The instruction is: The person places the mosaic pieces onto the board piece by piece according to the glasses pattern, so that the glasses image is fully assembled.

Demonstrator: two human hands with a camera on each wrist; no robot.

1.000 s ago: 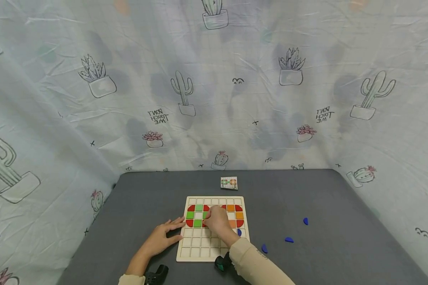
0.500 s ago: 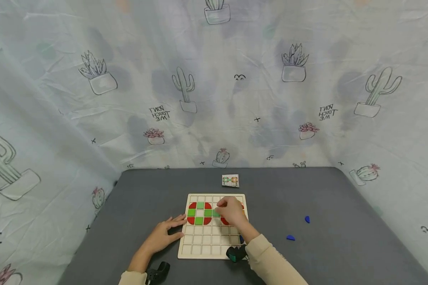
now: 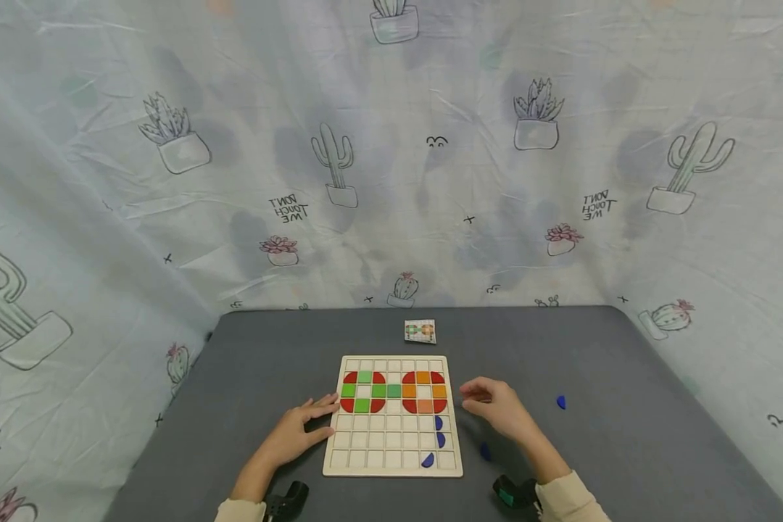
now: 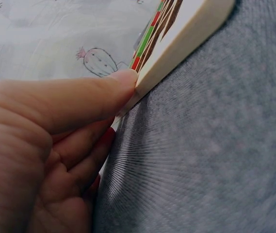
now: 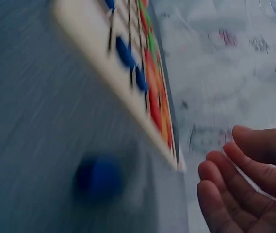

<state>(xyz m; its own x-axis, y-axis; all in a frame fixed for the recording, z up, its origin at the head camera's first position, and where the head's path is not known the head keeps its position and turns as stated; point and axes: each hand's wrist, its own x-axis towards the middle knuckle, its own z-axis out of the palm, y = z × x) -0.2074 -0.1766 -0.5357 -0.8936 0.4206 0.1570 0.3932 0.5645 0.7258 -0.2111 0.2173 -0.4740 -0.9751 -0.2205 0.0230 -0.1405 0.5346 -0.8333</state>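
Note:
A pale wooden grid board (image 3: 359, 459) lies flat on the table. Red rounded corner pieces with green squares form a ring on its left, and a similar ring with orange squares (image 3: 423, 378) is on the right. One teal-green square (image 3: 394, 391) sits between the rings. Several blue half-round pieces (image 3: 440, 439) rest in the lower right cells. My left hand (image 3: 296, 433) touches the board's left edge with fingertips and thumb, fingers extended. To the right of the board, my right hand (image 3: 501, 412) is raised above the table, fingers loosely bent, nothing in it.
More blue half-round pieces lie on the grey table right of the board, one (image 3: 561, 402) farther out and one (image 3: 485, 451) near the right wrist. A small printed card (image 3: 420, 331) with a coloured pattern lies behind the board. Patterned cloth hangs around.
My right hand has moved from over the middle of the board to the right, off the board, uncovering the teal-green square and the orange ring. My left hand has stayed at the edge.

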